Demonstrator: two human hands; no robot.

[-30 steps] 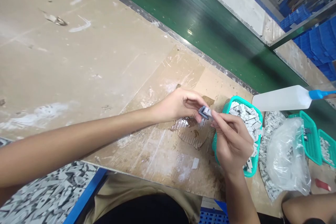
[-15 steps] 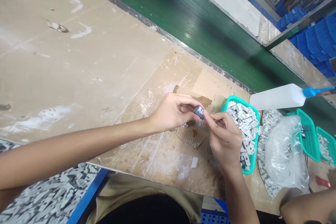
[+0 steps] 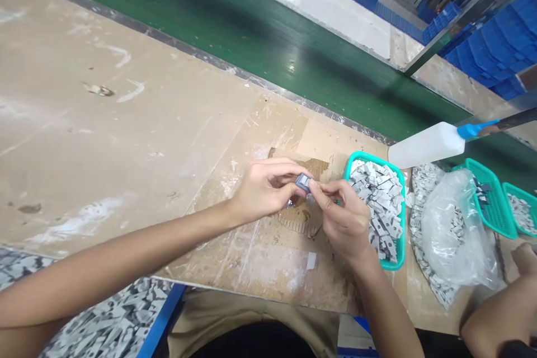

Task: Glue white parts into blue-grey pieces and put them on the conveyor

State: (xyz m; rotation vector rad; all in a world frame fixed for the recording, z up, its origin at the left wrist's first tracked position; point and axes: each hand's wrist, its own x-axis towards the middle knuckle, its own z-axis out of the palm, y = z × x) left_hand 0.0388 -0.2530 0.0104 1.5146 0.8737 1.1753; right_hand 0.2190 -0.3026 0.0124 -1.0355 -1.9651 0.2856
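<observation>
I am pinching the part (image 3: 303,181) between left hand (image 3: 265,185) and right hand (image 3: 346,220), apparently adjusting it, next move likely calling for steadiness.

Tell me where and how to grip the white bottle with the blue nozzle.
Take the white bottle around its middle, probably from the near side: it is long, broad and uncovered there, while the blue nozzle at its end is thin.
</observation>
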